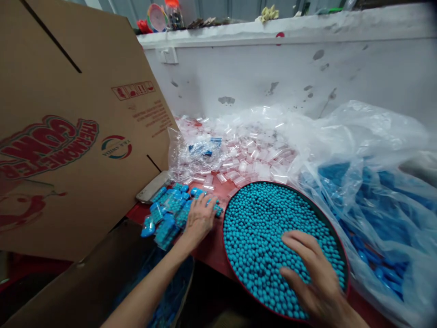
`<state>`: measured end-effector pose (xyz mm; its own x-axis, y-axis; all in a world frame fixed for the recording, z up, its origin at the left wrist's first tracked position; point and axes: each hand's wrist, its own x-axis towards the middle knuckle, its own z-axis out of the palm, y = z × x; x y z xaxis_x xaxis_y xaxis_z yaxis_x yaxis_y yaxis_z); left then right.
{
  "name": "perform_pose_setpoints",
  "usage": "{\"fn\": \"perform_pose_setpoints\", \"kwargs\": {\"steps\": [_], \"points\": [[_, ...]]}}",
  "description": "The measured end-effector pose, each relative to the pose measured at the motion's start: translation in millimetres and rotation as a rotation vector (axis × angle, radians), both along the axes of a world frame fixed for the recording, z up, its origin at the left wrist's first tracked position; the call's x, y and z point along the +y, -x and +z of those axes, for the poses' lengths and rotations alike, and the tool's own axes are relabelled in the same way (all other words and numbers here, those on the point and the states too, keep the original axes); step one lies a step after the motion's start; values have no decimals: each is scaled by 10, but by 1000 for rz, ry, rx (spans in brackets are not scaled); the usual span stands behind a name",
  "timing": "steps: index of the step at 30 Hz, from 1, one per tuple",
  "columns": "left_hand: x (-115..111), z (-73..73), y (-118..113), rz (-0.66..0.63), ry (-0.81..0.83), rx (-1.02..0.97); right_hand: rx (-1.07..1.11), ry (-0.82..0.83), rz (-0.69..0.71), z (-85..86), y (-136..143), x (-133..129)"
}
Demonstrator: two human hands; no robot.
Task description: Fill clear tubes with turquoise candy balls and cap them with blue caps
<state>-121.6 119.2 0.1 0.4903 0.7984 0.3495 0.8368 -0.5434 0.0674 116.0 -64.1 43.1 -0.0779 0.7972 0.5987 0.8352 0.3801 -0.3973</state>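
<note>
My left hand [200,217] is curled over a small clear container of blue balls [218,209], which partly shows past its fingertips. Under and beside that hand lies a cluster of similar filled containers with blue caps [172,205]. My right hand [316,273] hovers over or touches a round, red-rimmed tray [223,237]. Its thumb and fingers are spread, and I see nothing between them. Small turquoise balls [262,237] fill the tray.
An upside-down printed cardboard box [78,114] stands at the left. Behind the tray are many clear empty containers [259,159] and a crumpled plastic bag [194,150]. A large clear bag [375,182] with blue pieces lies right. A white wall [246,77] runs behind.
</note>
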Motion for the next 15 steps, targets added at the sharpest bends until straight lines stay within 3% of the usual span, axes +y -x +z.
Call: {"fn": "perform_pose_setpoints", "kwargs": {"steps": [2,4,8,11,15], "points": [[118,-117,-150,-114,67,79,-114,105,-36,-53,-15,123],[231,-201,-224,-162,132,144,-230,235,27,-130,-65,208],[299,-247,-143,-149,173,256,-424,471,373,-216,-88,208],[181,-229,32,-137,129,309,-500,463,559,-257,-8,189],[-28,-281,336,-169,72,310,-576,318,654,-413,-14,309]]}}
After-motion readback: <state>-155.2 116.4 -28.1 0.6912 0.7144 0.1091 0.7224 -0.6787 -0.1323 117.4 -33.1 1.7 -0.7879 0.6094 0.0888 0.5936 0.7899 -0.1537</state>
